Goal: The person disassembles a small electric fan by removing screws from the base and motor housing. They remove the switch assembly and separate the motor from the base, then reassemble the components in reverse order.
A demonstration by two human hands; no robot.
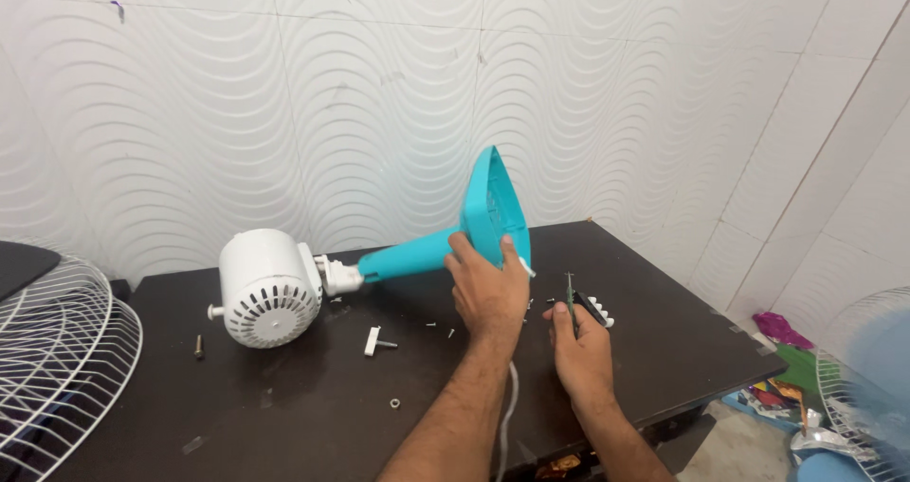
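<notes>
My left hand [488, 288] grips the teal fan base [493, 207] at mid-frame, tilted up on the dark table [284, 416]; its stem runs left to the white motor housing [265, 288]. My right hand [580, 349], just right of it, closes on a screwdriver [572, 297]. Loose screws [431, 326] lie nearby.

On the dark wooden surface [284, 416] lie one dismantled fan with a white motor housing [263, 289] and teal stand [474, 231], one white plastic bracket [373, 341] below the housing, one metal nut [394, 403], and several small screws [431, 326]; two wire grilles flank it.
</notes>
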